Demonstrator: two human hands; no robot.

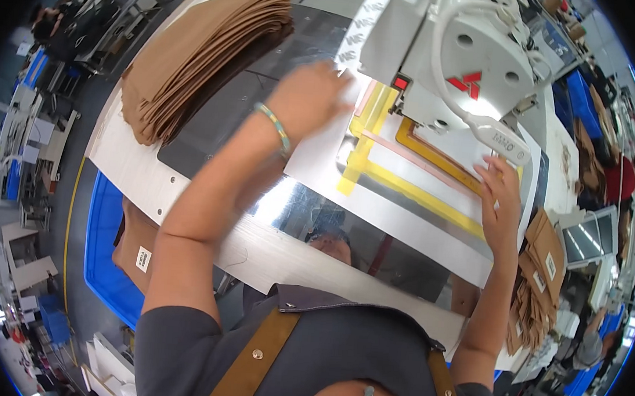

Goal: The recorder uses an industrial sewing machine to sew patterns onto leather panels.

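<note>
A white sewing machine head (452, 67) hangs over the work plate at the upper right. Beneath it lies a flat template edged with yellow tape (424, 198), with an amber frame (438, 158) inside it. My left hand (313, 98), smeared by motion, is over the plate between a fanned stack of brown fabric pieces (209, 58) and the template's left edge. Whether it holds anything cannot be made out. My right hand (501, 200) is at the template's right side, its fingers apart, just below a white lamp head (500, 139) on a bendable cable.
A blue bin (104, 249) with brown pieces stands below the table's left edge. More labelled brown pieces (540, 280) hang at the right, beside a grey screen (590, 243). A shiny metal strip (316, 224) runs along the table front. Other workstations and people fill the background.
</note>
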